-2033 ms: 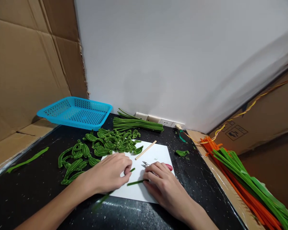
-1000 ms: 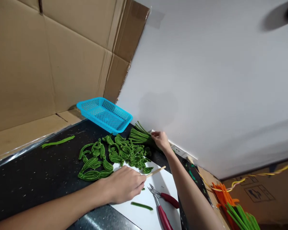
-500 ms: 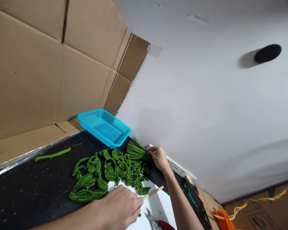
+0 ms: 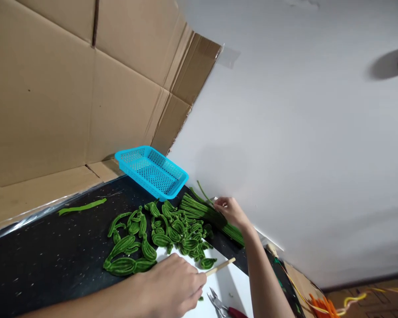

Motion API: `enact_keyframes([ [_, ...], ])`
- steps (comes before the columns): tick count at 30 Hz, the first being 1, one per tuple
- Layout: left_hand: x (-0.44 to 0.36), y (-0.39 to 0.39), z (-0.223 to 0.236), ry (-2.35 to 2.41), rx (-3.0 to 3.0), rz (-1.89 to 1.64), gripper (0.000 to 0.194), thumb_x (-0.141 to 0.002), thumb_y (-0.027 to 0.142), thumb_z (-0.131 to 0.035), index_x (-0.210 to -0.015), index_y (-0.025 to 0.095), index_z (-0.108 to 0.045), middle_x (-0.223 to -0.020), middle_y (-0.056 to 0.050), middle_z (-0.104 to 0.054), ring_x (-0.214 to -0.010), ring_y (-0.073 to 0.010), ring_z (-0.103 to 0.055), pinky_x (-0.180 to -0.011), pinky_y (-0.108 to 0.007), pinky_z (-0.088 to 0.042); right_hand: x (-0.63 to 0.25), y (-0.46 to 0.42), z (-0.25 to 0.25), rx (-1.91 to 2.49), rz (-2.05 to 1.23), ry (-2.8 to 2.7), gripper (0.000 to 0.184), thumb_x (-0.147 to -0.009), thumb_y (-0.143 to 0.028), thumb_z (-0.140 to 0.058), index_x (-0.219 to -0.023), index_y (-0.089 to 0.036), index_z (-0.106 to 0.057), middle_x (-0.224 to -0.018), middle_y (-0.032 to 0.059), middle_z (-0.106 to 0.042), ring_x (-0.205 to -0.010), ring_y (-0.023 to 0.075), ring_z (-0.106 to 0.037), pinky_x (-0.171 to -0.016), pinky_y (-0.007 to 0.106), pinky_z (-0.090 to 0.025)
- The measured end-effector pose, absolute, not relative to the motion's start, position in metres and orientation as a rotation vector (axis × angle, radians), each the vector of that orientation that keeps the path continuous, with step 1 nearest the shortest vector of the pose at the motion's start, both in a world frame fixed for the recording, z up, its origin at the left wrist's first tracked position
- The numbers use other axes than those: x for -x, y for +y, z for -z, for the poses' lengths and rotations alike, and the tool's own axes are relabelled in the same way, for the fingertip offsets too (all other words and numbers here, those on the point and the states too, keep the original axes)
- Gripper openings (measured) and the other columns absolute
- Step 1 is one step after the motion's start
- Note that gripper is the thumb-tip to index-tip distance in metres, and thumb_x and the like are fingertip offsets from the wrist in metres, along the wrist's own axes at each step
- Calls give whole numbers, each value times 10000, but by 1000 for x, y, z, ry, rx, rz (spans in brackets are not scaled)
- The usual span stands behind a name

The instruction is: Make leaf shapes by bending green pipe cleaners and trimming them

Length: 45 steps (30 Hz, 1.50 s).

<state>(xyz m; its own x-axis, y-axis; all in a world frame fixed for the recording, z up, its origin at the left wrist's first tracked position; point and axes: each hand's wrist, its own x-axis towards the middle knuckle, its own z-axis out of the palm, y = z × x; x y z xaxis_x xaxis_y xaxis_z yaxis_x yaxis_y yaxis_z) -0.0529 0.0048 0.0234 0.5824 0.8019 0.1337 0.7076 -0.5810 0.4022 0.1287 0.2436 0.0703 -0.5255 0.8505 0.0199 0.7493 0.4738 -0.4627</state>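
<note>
My left hand [image 4: 177,285] is closed around a thin wooden stick [image 4: 221,266] above a white sheet [image 4: 230,287]. At the back by the wall, my right hand [image 4: 230,210] pinches a green pipe cleaner [image 4: 204,192], raised a little from a bundle of green pipe cleaners [image 4: 199,207]. Left of that bundle lies a heap of green pipe-cleaner leaf shapes [image 4: 179,229], partly over the sheet. Red-handled pliers [image 4: 219,304] rest on the sheet, jaws apart, cut off by the lower edge.
A blue perforated basket [image 4: 152,172] stands in the corner by the cardboard [image 4: 126,97] and the white wall. One green strip [image 4: 82,206] lies on the black table [image 4: 46,256]. Orange pieces [image 4: 321,307] and a yellow twisted cord [image 4: 354,299] are at lower right.
My right hand has lifted one pipe cleaner slightly out of the bundle. My left hand still holds the stick. The whole view has shifted, moving things a little rightward.
</note>
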Motion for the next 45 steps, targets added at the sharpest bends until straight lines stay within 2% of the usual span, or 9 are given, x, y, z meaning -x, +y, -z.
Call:
enact_keyframes([
  [3,54,5,-21,1228,-2524,-444,207,-1000,266,-538,-1022,163,-716,-901,-109,-804,-743,-326,-774,-604,-388,-516,-132,240,-85,1264,-595,-2362,369,-927,-507,-699,-854,-145,-710,-818,58,-718,-799,212,-678,-769,345,-541],
  [8,55,6,-17,1206,-2525,-489,211,-1013,260,-527,-1026,167,-715,-883,-97,-793,-735,-296,-753,-576,-368,-421,-144,221,-123,1145,-615,-2163,467,-835,-613,-739,-915,-155,-709,-866,92,-740,-820,223,-698,-770,361,-542],
  [17,58,10,-12,1149,-2568,-555,126,-1000,176,-564,-953,182,-681,-800,-38,-726,-633,-218,-661,-533,-348,-304,-169,152,-187,894,-474,-2026,229,-858,-355,-818,-995,-235,-679,-751,-7,-664,-663,166,-705,-621,296,-587],
  [23,59,5,-12,1120,-2266,-1249,229,-1065,154,-462,-1156,210,-664,-1041,-50,-638,-656,-113,-588,-605,-277,-437,-172,121,-193,901,-382,-2162,126,-940,-286,-738,-1000,-210,-818,-792,23,-730,-662,168,-745,-591,285,-623],
  [28,55,6,-16,1141,-1704,-1419,372,-990,311,-692,-1344,310,-579,-1114,-33,-604,-808,-130,-606,-631,-228,-487,-151,101,-195,822,-708,-2314,164,-951,-206,-716,-1072,-203,-828,-965,30,-813,-770,175,-792,-711,275,-677],
  [30,53,8,-18,1081,-1417,-1365,576,-927,391,-777,-1424,315,-497,-1111,-31,-618,-778,-130,-624,-598,-219,-492,-142,96,-195,817,-679,-2393,178,-924,-160,-729,-1052,-219,-837,-972,16,-822,-819,174,-796,-746,258,-671],
  [35,56,9,-27,692,-1016,-1116,456,-1076,573,-447,-1387,243,-494,-980,-43,-680,-548,-90,-607,-418,-177,-365,-131,98,-188,871,-539,-2444,170,-865,-142,-755,-989,-233,-829,-867,-8,-804,-781,162,-770,-722,259,-638],
  [38,59,8,-33,475,-1034,-922,679,-931,632,-685,-1445,272,-427,-1089,-64,-711,-646,-101,-676,-474,-150,-419,-128,103,-183,918,-499,-2453,158,-844,-226,-806,-1000,-248,-822,-848,0,-788,-779,181,-751,-693,290,-613],
  [45,57,11,-32,240,-863,-697,776,-725,638,-881,-1273,197,-553,-810,-35,-765,-417,-57,-536,-392,-137,-377,-116,109,-175,938,-373,-2576,172,-881,-261,-762,-1048,-252,-802,-965,24,-782,-812,193,-731,-707,337,-570],
])
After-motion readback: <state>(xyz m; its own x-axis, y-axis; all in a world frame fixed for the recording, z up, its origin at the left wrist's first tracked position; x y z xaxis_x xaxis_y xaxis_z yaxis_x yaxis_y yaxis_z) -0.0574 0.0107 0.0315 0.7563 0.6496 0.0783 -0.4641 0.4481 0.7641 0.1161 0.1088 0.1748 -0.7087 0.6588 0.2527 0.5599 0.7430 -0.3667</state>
